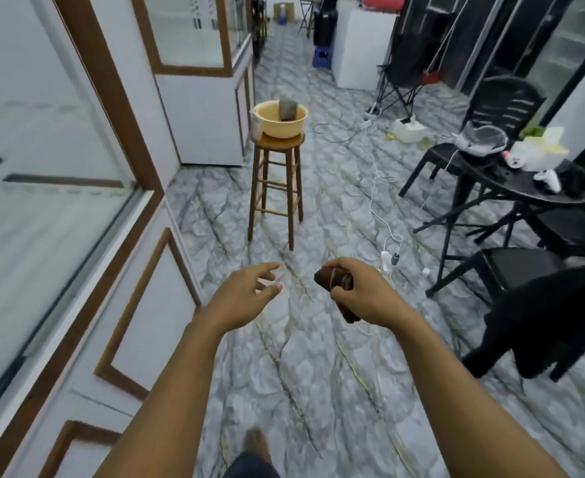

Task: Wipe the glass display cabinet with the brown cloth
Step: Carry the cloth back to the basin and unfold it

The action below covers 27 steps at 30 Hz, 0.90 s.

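- Right hand [365,293] is gripping the brown cloth [334,280], with the fingers curling round it; the cloth is bunched into a roll, one end poking out above the fist and the other below.
- Left hand [244,294] is hanging in the air just beside the right hand with the fingers spread and loosely bent, holding nothing and not touching the cloth.
- Both forearms are reaching forward over the grey marble-pattern floor [318,374].
- Glass display cabinet [42,132] is standing along the left edge, with a brown wood frame, big glass panes and white lower panels; the cloth is well apart from it, out in the aisle.
- A second glass cabinet [194,36] of the same style is standing further down on the left.
- Wooden stool [277,181] is standing upright in the aisle ahead of the hands, near the second cabinet.
- Yellow basin [277,129] is sitting on the stool seat, with a greyish object [287,110] leaning inside it; cannot tell what it is.
- White cables [377,188] are trailing across the floor right of the stool, down to a white power strip [386,258].
- Black round table [525,189] is standing at right, carrying white clutter, with a black plastic chair [505,101] behind it.
- A bare foot [256,441] is showing at the bottom edge.
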Available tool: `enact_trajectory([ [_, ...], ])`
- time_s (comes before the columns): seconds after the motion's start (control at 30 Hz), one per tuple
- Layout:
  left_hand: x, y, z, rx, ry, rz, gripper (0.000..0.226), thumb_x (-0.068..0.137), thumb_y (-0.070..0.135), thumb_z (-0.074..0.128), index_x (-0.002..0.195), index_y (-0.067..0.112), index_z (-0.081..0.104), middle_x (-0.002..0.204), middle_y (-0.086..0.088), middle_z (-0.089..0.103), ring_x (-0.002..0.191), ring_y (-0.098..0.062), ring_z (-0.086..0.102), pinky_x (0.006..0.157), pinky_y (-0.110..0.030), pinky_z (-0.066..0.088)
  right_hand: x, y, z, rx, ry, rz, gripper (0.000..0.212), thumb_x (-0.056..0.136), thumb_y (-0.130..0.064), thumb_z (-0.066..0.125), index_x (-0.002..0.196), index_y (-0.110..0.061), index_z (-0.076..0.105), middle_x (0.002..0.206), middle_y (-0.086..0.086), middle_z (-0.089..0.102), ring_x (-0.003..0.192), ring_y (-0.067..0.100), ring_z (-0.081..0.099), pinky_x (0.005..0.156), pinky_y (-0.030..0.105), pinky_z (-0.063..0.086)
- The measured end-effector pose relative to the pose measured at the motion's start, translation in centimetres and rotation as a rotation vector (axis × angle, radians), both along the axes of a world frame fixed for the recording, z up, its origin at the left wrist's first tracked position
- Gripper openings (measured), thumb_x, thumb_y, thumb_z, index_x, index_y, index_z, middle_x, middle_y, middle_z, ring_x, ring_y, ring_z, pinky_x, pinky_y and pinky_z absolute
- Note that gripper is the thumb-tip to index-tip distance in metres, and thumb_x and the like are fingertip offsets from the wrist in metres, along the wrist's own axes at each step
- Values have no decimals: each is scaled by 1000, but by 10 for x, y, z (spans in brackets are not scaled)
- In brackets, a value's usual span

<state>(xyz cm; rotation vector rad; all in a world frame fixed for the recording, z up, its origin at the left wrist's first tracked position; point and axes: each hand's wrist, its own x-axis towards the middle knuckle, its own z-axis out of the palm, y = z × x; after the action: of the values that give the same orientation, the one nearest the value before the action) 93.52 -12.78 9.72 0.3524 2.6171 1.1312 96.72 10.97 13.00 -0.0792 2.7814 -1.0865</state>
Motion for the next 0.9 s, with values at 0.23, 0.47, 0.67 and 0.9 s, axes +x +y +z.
enact_trajectory([
  [0.23,-182,3,-12,32,30,38,49,101,36,54,148,25,46,136,3,60,113,-13,61,89,-26,46,-187,3,-12,-19,28,9,38,91,-10,64,125,-27,61,111,-6,56,88,0,55,68,13,40],
  [0.47,-351,2,2,20,42,6,45,101,37,53,145,30,47,132,7,60,106,-8,57,85,-23,44,-348,-5,-7,-30,16,-14,40,92,-11,66,129,-26,60,119,-6,55,101,14,56,72,12,42],
  [0.67,-473,9,-3,-9,37,-1,47,100,37,55,146,30,48,133,6,60,113,-11,61,91,-28,48,-474,1,-15,-62,13,-2,42,92,-14,67,132,-23,58,118,-5,54,101,14,56,79,19,43],
  [0.9,-628,39,-15,-30,29,41,45,100,35,54,144,29,49,133,5,61,115,-14,61,87,-26,45,-646,29,-34,-109,-7,62,40,93,-14,67,130,-25,59,115,-5,57,99,13,57,71,12,44],
])
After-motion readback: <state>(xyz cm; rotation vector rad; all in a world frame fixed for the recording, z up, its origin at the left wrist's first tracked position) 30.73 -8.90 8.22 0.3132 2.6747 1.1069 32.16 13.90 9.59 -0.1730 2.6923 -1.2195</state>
